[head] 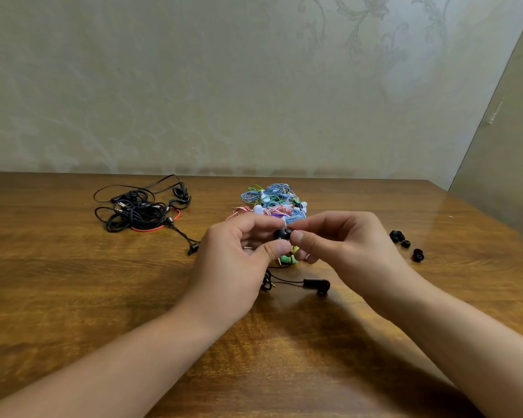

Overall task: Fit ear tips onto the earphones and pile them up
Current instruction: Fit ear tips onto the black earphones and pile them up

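**Ear tip going on, more tips waiting**

Nearest, lying on the wooden table (pixel 73 297) just in front of the hands: the black inline remote (pixel 316 285) and a length of thin black cord, apparently trailing from the earphone being worked on.

Just above that, held clear of the table: left hand (pixel 239 254) curled round the black earbud (pixel 280 234), thumb and fingers pinching it; right hand (pixel 341 248) pinching the black ear tip (pixel 288 232) against it, thumb and forefinger closed tight. Tip and bud touching; seated or only half on, cannot tell.

Off to the right, well apart from the hands: loose black ear tips (pixel 405 243), a few, scattered on the wood. Judged from these, several fittings left to do.

Behind the hands, partly hidden by them: a heap of coloured earphones (pixel 272 200), blue, pink, green and white cords tangled together. Fitted or not, too small to tell.

Farther left, towards the wall: a tangle of black earphones (pixel 139 211) with one red cord.
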